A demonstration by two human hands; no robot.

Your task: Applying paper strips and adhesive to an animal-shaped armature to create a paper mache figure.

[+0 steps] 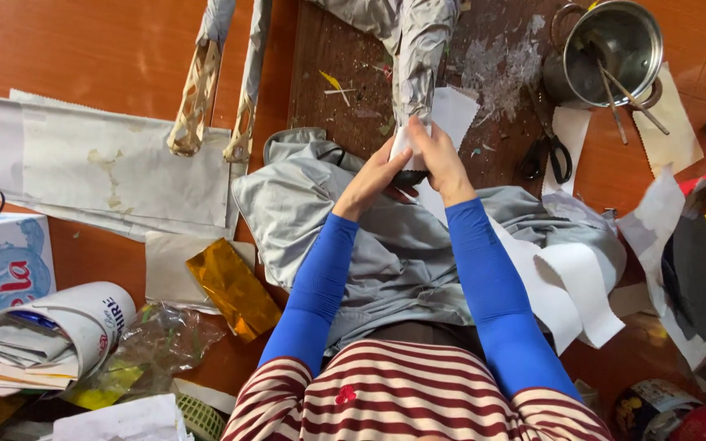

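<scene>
Hands, left and right, clasping paper-covered rod, long axis pointing away.

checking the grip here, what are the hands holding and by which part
Both hands, left and right, hold a white paper strip against the near end of the paper-wrapped form.

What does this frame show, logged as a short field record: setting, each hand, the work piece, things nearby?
setting: brown wooden board on an orange-brown surface, grey cloth over the lap
left hand: fingers on a white paper strip
right hand: presses the same strip on
work piece: grey paper-covered tubular form, strip at its lower end
nearby right: black-handled scissors, steel pot holding sticks
nearby left: gold foil packet, two paper-wrapped woven bamboo frames
</scene>
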